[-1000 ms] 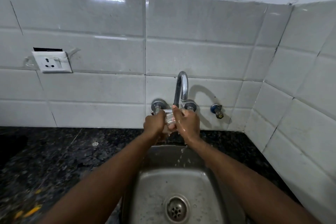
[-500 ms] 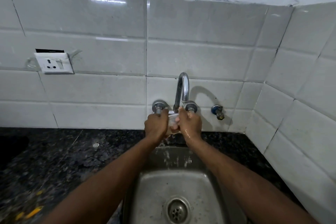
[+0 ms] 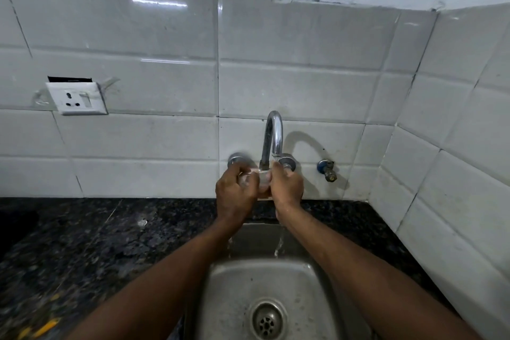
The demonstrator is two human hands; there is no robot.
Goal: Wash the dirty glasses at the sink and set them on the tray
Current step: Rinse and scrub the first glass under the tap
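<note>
A small clear glass (image 3: 262,181) is held under the spout of the chrome tap (image 3: 273,135), above the back of the steel sink (image 3: 220,298). My left hand (image 3: 234,196) grips it from the left with curled fingers. My right hand (image 3: 287,188) grips it from the right. The hands cover most of the glass. Water runs off my hands and trickles down the sink's back wall. No tray is in view.
Dark speckled granite counter (image 3: 96,243) lies on both sides of the sink. Two tap knobs (image 3: 236,160) sit beside the spout, and a small valve (image 3: 327,170) is to the right. A wall socket (image 3: 77,98) is at left. Tiled walls close the back and right.
My hands have stayed under the tap with the glass, shifting only slightly around it. The camera view has moved a little.
</note>
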